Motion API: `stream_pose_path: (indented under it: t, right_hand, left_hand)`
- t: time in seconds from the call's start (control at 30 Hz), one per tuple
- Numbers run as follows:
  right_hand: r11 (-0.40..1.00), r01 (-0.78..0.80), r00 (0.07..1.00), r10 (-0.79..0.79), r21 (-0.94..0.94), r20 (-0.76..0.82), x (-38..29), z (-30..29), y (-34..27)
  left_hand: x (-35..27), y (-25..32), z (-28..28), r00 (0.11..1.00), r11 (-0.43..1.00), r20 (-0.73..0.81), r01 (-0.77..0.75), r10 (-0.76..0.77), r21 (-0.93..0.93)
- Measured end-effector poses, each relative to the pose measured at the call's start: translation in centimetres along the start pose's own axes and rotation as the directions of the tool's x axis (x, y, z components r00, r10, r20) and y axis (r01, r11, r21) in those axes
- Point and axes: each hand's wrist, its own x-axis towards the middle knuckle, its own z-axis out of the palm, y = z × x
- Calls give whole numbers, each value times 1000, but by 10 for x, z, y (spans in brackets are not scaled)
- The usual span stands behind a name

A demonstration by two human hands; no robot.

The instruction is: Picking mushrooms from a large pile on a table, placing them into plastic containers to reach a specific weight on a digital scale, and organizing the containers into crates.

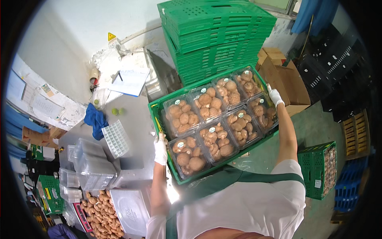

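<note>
Between my two gloved hands is a green plastic crate (157, 119), tilted across the view in front of my apron. My left hand (160, 151) grips its left end and my right hand (274, 95) its right end. Inside, several clear plastic punnets lie in two rows, each filled with brown mushrooms (183, 118) and bearing a round sticker. The fingertips of both hands curl over the crate's end rims; the undersides of the hands are hidden.
Behind the crate rises a tall stack of green crates (215, 38). An open cardboard box (286, 80) stands at right, near filled crates (316, 170) on the floor. On the steel table are stacked clear trays (92, 164), loose mushrooms (103, 215), a scale (129, 212) and a blue cloth (95, 121).
</note>
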Motion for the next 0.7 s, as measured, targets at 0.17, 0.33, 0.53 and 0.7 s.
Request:
stream_pose_path:
  t: [0.17,0.33,0.53,0.7]
  right_hand:
    - [999,18,1000,-19,35,16,-51,-29,18]
    - [980,-22,999,14,196,40,-82,-65,21]
    - [972,-155,988,151,176,34,-126,-78,48]
    - [961,-239,971,237,138,33,-142,-75,36]
  left_hand:
    - [-7,33,12,991,986,-12,133,-135,-96]
    - [15,17,11,1000,989,1,-19,19,147]
    - [34,23,40,982,996,171,76,-84,52]
    - [71,18,23,970,988,201,117,-136,104]
